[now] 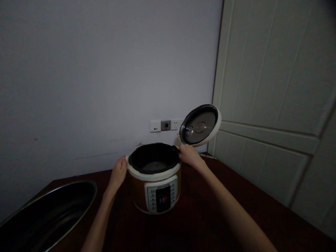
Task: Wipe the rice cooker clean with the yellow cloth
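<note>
Broadly, a pale wall (105, 70) fills the back and a panelled door (270, 80) the right, behind a dark red table (204, 217). Toward the table's left edge is a large dark basin (52, 210) with a metal rim, its near part cut off. A white-and-brown electric cooker (138, 189) sits near the table's back edge, upright, its axis vertical and its open mouth facing up, showing a dark inside. Its control panel (160, 195) points away from the wall, toward the viewer. The round lid (201, 127) stands raised and tilted at the cooker's back right, its metal underside turned to the left and forward. The left hand (119, 170) bends against the left side of the rim; the right hand (190, 154), fingers curled, is at the right side, just below the lid. How tightly either closes I cannot tell, since fingertips are hidden. Wall sockets (166, 125) show beyond.
</note>
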### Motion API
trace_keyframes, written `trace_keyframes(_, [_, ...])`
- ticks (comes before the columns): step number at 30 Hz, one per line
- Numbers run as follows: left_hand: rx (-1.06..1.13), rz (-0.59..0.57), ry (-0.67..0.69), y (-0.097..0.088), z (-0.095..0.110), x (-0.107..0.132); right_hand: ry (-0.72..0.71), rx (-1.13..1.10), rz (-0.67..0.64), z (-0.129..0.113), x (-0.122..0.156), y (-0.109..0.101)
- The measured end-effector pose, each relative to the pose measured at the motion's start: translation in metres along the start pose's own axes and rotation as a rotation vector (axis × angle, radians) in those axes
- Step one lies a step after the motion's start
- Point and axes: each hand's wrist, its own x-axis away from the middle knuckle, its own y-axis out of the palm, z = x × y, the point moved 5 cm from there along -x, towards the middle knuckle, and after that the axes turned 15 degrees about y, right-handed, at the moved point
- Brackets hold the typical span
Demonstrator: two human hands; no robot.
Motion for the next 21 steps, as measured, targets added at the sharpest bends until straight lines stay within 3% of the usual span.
trace_keyframes(6, [0.039, -0.03, -0.009, 0.003, -0.005, 0.0, -0.02, -0.043, 0.038, -0.002, -0.02, -0.046])
trace_keyframes(9, [0.031, -0.037, -0.032, 0.004, -0.01, 0.0, -0.005, -0.054, 0.069, -0.013, -0.04, -0.055])
trace_keyframes(11, [0.029, -0.048, -0.032, 0.005, -0.012, -0.001, 0.0, -0.051, 0.054, -0.021, -0.054, -0.047])
trace_keyframes(15, [0.034, -0.05, -0.032, 0.006, -0.016, -0.001, 0.014, -0.023, -0.033, -0.032, -0.072, -0.01])
trace_keyframes(18, [0.043, -0.04, -0.037, 0.006, -0.017, -0.001, 0.028, -0.005, -0.075, -0.034, -0.075, 0.015])
trace_keyframes(21, [0.046, -0.034, -0.044, 0.005, -0.017, -0.001, 0.037, 0.002, -0.067, -0.034, -0.071, 0.025])
